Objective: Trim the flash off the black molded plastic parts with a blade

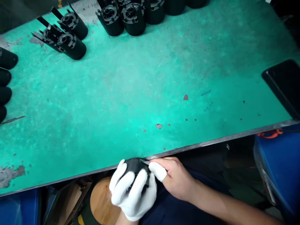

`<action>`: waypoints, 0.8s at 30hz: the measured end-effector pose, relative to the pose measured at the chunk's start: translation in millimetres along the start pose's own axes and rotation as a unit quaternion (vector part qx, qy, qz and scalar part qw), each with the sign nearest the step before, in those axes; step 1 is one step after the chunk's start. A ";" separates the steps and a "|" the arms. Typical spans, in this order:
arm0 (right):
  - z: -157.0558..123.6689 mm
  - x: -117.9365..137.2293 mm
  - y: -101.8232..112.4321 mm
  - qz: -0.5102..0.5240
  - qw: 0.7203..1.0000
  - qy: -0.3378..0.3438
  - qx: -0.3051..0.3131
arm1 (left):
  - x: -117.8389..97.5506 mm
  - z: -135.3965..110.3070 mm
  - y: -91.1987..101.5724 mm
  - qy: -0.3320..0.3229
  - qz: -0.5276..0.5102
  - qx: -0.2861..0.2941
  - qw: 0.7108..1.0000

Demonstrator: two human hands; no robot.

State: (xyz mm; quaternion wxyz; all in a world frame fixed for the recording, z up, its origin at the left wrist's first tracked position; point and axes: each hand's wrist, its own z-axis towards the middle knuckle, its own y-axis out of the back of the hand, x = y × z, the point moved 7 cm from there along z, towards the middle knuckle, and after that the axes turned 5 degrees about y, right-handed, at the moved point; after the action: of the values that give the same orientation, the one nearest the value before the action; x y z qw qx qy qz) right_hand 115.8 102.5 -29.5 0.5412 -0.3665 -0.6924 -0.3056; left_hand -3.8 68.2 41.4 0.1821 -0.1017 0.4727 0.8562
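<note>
**Part (134,165) gripped at desk's (140,93) near edge**

The gloved left hand (134,195) clamps its fingers around the black part. The right hand (178,181) pinches what looks like a thin tool (144,161) at its rim, though blur clouds this. Black cylinders (134,26) stand toward the far edge.

Green surface (131,93), chipped in places: carried black cylinders (134,28) along its far and left sides, a dark flat object (284,87) at right. Left hand (134,193), white-gloved: was wrapped around a black part (134,164) at the near edge. Right hand (177,178), thumb covered in white: was at that part's rim.
</note>
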 end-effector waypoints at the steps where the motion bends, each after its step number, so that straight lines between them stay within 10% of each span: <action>1: -0.6 -0.5 -0.5 0.000 1.000 0.004 -0.004 | 0.0 -0.4 0.6 -0.001 0.001 -0.006 1.000; 24: 5.7 -19.1 1.7 0.032 0.999 0.021 -0.014 | -5.8 -14.5 1.1 -0.030 0.003 -0.018 0.999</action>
State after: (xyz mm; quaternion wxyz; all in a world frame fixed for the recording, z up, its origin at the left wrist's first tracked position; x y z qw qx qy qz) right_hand 117.1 104.7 -49.3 0.5597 -0.3892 -0.6648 -0.3055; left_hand 1.1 54.1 36.5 0.1914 -0.0781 0.4517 0.8679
